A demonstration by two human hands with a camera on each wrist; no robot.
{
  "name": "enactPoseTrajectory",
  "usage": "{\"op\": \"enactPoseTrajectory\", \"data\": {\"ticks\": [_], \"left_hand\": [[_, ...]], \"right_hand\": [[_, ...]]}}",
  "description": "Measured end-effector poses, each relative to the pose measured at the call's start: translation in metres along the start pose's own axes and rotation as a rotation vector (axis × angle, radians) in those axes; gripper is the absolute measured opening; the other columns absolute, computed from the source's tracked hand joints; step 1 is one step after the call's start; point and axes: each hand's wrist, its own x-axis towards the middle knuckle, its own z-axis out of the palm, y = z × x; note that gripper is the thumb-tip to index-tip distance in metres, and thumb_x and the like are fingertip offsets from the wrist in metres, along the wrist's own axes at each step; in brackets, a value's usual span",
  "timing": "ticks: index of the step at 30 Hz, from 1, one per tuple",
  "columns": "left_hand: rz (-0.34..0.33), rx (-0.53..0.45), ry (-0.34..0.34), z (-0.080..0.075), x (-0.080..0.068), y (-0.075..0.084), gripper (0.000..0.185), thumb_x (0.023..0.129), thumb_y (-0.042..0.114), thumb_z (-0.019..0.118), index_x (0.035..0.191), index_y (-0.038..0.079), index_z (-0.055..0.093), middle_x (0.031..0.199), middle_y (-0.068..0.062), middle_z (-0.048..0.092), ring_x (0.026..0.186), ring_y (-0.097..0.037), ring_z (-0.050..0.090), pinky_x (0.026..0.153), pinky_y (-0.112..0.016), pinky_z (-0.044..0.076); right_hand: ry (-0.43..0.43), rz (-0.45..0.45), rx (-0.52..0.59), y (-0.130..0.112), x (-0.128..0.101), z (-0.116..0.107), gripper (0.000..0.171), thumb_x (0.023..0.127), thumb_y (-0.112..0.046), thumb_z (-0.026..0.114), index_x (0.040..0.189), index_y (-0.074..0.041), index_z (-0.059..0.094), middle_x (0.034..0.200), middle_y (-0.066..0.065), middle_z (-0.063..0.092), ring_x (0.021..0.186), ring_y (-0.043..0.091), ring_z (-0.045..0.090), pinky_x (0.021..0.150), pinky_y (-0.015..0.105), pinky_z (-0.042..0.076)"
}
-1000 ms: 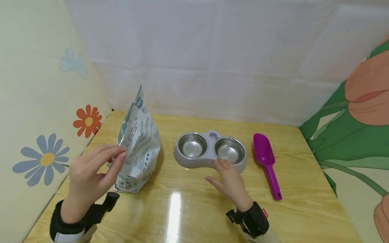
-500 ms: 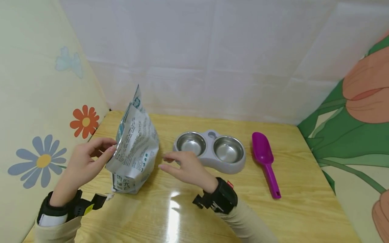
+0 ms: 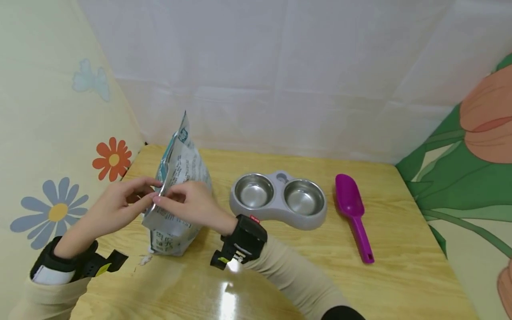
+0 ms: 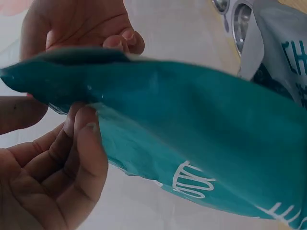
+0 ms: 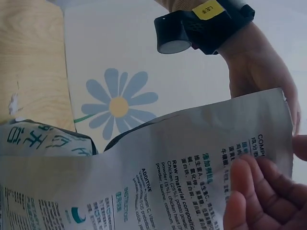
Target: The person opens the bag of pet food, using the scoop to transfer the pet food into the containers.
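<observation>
A foil pet food bag (image 3: 188, 168), printed silver-white on one face and teal on the other, stands upright on the left of the table. My left hand (image 3: 116, 206) pinches the edge of its top from the left. From the other side my right hand (image 3: 196, 205) holds the same edge between thumb and fingers, the two thumbs nearly meeting. The left wrist view shows the left fingers (image 4: 88, 139) against the teal face. In the right wrist view, the right fingers (image 5: 249, 187) lie on the printed silver face near the bag's corner.
Right of the bag sits a grey double pet bowl (image 3: 276, 212) with two steel dishes. Beyond it lies a purple scoop (image 3: 352, 204), handle towards me. A small whitish scrap (image 3: 145, 259) rests on the table (image 3: 392, 213) near the bag's base. Walls stand behind and at both sides.
My right hand has moved left from the double bowl to the bag's top edge and grips it. The left hand has come onto that edge too. Bowl and scoop have stayed put.
</observation>
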Motion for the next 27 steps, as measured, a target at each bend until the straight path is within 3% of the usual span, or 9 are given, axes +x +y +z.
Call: {"op": "enactPoseTrajectory", "data": {"ticks": [4,9,14,19,27], "left_hand": [[-0.002,0.024,-0.068,-0.006,0.001,0.001,0.030,0.077,-0.010,0.062,0.106,-0.005,0.060,0.078,-0.004,0.066,0.063,-0.002,0.059,0.052,-0.017,0.047],[-0.070,0.027,-0.115,-0.006,0.001,0.004,0.031,0.075,-0.009,0.064,0.106,-0.010,0.060,0.071,0.002,0.065,0.054,0.000,0.054,0.046,-0.019,0.043],[-0.029,0.119,-0.044,0.002,0.003,0.009,0.027,0.070,-0.008,0.066,0.097,-0.008,0.065,0.057,0.015,0.052,0.043,0.004,0.037,0.041,-0.016,0.033],[0.022,0.226,0.038,0.010,0.005,0.012,0.023,0.066,-0.006,0.064,0.089,-0.006,0.067,0.049,0.019,0.039,0.041,0.007,0.029,0.038,-0.014,0.027],[-0.059,0.297,0.114,0.015,0.007,0.015,0.016,0.066,-0.006,0.061,0.081,-0.003,0.068,0.046,0.016,0.033,0.037,0.006,0.023,0.035,-0.016,0.022]], "right_hand": [[0.019,0.003,0.051,-0.003,0.001,0.003,0.022,0.089,-0.021,0.057,0.073,-0.008,0.065,0.059,-0.005,0.055,0.053,0.002,0.048,0.051,0.015,0.039],[0.052,-0.032,0.059,-0.006,0.001,0.006,0.017,0.084,-0.010,0.056,0.067,-0.007,0.059,0.058,-0.005,0.049,0.050,0.003,0.042,0.047,0.014,0.034],[0.074,-0.053,0.032,-0.007,0.000,0.006,0.021,0.080,-0.005,0.056,0.060,-0.008,0.051,0.052,-0.004,0.043,0.044,0.003,0.037,0.043,0.013,0.031],[0.093,-0.027,-0.061,-0.007,-0.001,0.003,0.024,0.076,-0.006,0.057,0.055,-0.011,0.047,0.047,-0.006,0.040,0.041,0.002,0.036,0.042,0.013,0.030],[0.117,-0.038,-0.168,-0.006,-0.002,-0.004,0.029,0.073,-0.008,0.058,0.052,-0.013,0.039,0.046,-0.007,0.034,0.040,0.001,0.032,0.041,0.013,0.024]]}}
